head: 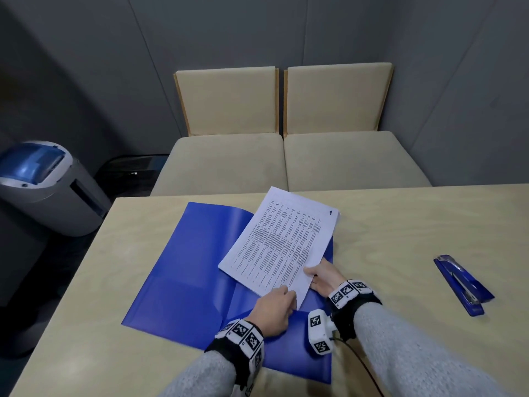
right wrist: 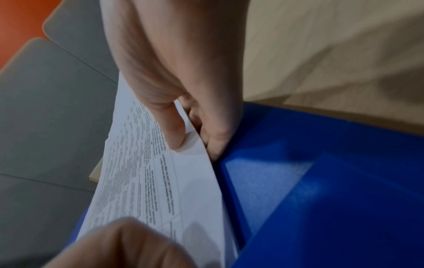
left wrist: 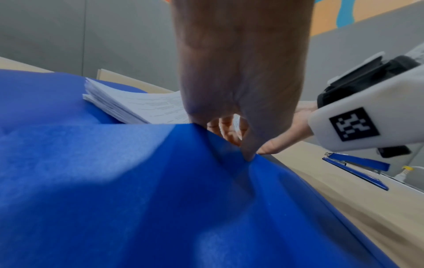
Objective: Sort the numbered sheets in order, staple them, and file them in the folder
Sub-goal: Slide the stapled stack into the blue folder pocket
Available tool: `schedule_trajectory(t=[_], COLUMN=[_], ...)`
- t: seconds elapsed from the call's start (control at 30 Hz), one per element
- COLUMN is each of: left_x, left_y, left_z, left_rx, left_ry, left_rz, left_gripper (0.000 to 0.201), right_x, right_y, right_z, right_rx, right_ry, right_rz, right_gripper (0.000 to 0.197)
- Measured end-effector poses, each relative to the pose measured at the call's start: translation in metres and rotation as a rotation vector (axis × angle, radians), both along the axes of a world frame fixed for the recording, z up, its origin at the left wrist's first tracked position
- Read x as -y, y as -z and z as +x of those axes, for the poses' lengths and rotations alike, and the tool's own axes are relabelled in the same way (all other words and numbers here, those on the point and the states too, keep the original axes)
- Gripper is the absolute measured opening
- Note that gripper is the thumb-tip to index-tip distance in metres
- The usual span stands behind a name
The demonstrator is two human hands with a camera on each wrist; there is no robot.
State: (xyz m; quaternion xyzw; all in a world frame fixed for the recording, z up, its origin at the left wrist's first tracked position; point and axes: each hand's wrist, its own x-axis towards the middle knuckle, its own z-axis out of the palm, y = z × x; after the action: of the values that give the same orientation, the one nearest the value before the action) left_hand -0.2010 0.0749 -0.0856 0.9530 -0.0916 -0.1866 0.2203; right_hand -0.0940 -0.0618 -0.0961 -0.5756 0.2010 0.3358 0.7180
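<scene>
Sheets (head: 282,243) over open folder (head: 183,270) on bench (head: 400,224), pinched by right hand (head: 322,277); left hand (head: 273,310) pinching pocket edge, lifting it, likely for sliding in. Stapler (head: 463,283) aside.

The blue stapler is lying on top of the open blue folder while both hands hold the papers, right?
Not quite. The blue stapler lies on the bare table, off to the right and apart from the open blue folder, as the head view shows. The hands part I'll leave as you said.
</scene>
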Motion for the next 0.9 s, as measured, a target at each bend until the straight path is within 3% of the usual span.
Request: schedule_trajectory(t=[0.1, 0.2, 0.37, 0.57, 0.7, 0.77, 0.83, 0.9], left_x=[-0.002, -0.004, -0.003, 0.003, 0.007, 0.008, 0.005, -0.001], left_y=[0.004, 0.006, 0.01, 0.007, 0.008, 0.005, 0.007, 0.011], left_z=[0.0, 0.001, 0.002, 0.002, 0.0, -0.005, -0.012, -0.025], left_rx=[0.026, -0.058, -0.196, -0.078, -0.021, 0.071, 0.221, 0.208], left_ry=[0.023, -0.008, -0.094, -0.175, -0.153, -0.153, -0.044, 0.196], left_rz=[-0.048, -0.091, -0.154, -0.097, -0.037, 0.015, 0.104, 0.169], left_gripper=[0.011, 0.014, 0.012, 0.018, 0.015, 0.017, 0.034, 0.078], right_x=[-0.001, -0.002, 0.001, 0.018, 0.023, 0.014, 0.008, 0.005], right_y=[0.0, 0.001, 0.005, 0.0, 0.029, 0.009, -0.003, -0.002], right_z=[-0.001, -0.002, -0.006, -0.001, 0.016, 0.009, 0.003, 0.001], right_rx=[0.009, -0.001, -0.049, -0.076, 0.037, 0.066, 0.109, 0.126], right_ry=[0.008, 0.002, -0.162, -0.474, -0.739, -0.754, -0.702, -0.639], right_rz=[0.0, -0.01, -0.083, -0.412, -0.66, -0.743, -0.779, -0.788], right_gripper=[0.044, 0.044, 0.046, 0.043, 0.04, 0.027, 0.012, 0.012])
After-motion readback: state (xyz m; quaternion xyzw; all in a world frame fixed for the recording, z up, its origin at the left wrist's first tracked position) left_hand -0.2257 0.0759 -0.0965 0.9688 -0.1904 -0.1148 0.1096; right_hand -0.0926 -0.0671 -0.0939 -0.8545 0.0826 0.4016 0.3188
